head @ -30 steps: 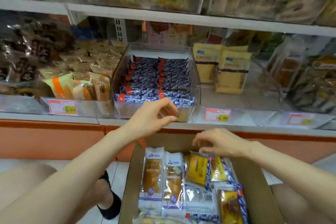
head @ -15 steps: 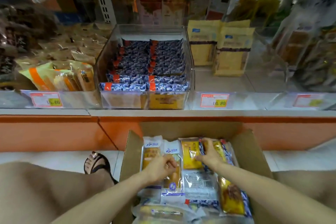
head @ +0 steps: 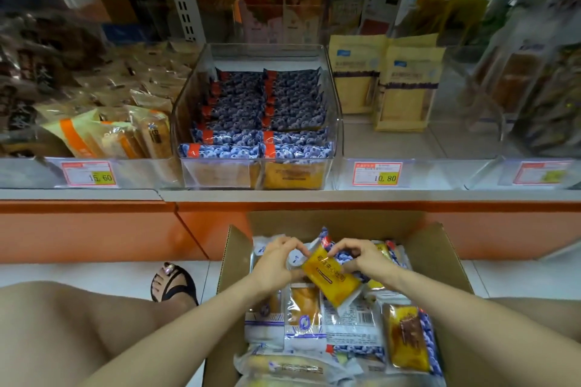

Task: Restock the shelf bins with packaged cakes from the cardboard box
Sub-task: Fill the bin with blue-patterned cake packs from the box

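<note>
An open cardboard box (head: 440, 248) on the floor holds several packaged cakes in white, yellow and blueberry-print wrappers. Both hands are inside it at the far end. My left hand (head: 276, 261) and my right hand (head: 361, 258) pinch one yellow cake packet (head: 333, 276) with a blueberry-print edge and hold it tilted above the others. On the shelf above, a clear bin (head: 257, 176) is filled with two rows of blueberry-print cake packets (head: 264, 104).
Left of the clear bin lie orange-striped cake packs (head: 103, 138); on its right stand tan pouches (head: 405, 88) with bare shelf in front. Price tags (head: 377, 173) line the shelf edge. An orange base panel (head: 94, 229) runs below. My sandalled foot (head: 173, 283) rests left of the box.
The left hand came down from the shelf bin into the box. Both hands then closed on the yellow packet and raised it, tilted, off the pile.
</note>
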### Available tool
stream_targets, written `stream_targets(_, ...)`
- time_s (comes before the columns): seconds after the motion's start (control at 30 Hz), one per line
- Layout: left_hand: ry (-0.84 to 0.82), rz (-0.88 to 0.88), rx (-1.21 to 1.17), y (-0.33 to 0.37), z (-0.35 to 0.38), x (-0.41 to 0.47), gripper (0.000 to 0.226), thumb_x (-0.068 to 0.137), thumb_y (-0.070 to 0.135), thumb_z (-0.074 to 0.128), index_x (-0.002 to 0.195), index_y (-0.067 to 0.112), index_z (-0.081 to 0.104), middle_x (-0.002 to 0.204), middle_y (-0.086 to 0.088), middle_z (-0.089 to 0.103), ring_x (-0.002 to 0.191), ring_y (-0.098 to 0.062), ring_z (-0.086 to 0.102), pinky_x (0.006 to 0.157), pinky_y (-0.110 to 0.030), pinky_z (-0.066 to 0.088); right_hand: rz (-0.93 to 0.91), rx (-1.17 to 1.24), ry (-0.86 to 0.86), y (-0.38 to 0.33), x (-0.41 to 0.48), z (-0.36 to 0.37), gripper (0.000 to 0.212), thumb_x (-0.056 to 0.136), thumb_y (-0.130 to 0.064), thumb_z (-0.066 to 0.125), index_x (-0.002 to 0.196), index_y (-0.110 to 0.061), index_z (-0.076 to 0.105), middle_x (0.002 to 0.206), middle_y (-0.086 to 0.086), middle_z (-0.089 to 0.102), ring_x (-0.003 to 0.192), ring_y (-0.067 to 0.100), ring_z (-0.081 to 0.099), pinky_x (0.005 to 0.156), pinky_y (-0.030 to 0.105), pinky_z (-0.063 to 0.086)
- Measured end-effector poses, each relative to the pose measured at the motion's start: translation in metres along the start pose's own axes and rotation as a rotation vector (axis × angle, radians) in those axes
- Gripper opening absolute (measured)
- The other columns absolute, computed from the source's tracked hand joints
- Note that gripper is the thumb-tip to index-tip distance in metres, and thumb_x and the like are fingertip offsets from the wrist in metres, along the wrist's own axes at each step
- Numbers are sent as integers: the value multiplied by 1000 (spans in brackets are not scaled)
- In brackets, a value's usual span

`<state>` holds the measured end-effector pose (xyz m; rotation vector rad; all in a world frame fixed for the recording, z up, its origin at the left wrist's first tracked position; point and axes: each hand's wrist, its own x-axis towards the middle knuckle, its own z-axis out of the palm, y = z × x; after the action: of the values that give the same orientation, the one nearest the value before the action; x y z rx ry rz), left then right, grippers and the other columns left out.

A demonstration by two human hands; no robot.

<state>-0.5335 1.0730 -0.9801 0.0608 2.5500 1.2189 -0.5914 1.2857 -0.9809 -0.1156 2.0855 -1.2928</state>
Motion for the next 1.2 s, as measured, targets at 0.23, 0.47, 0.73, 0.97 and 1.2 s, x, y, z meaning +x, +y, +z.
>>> stream_targets(0.23, -266, 5, -311, 17, 2, 8, 31, 81, -4, 65, 87, 26, 58, 107, 5, 53, 97, -5, 52, 75, -14, 48, 18, 153, -165, 7, -19, -17, 32, 79, 9, 66, 100, -15, 66, 97, 0, 67, 85, 13, 62, 68, 22, 50)
stream_targets(0.47, -197, -73, -261, 3, 9, 3, 37, 82, -14, 56, 82, 23, 57, 102, 12, 55, 102, -6, 53, 79, -18, 50, 334, -348, 347, 74, -1, -59, 64, 81, -26, 73, 135, -28, 39, 130, 14, 52, 111, 31, 56, 93, 37, 46)
stream_targets(0.73, -106, -186, -283, -8, 1, -5, 31, 88, -7, 53, 88, 24, 56, 119, 1, 51, 110, -19, 54, 78, -26, 55, 300, -190, 316, 73, 10, -42, 47, 74, -3, 77, 106, -33, 62, 138, 12, 32, 118, 30, 47, 92, 28, 44)
stream_targets(0.97, -120, -211, -200, 3, -5, -6, 27, 93, 1, 52, 90, 27, 58, 117, 0, 52, 102, -17, 56, 73, -19, 54, 251, 28, 436, 40, 4, -41, 33, 79, 12, 62, 84, -19, 68, 126, 8, 58, 78, 17, 56, 66, 28, 46)
stream_targets(1.2, -65, -213, -82, 21, -15, -13, 28, 91, 0, 53, 92, 27, 58, 116, -4, 54, 100, -20, 58, 59, -17, 51, 150, 24, 113, 0, -33, -40, 38, 75, 6, 68, 83, -31, 74, 122, 1, 59, 101, 25, 63, 88, 40, 54)
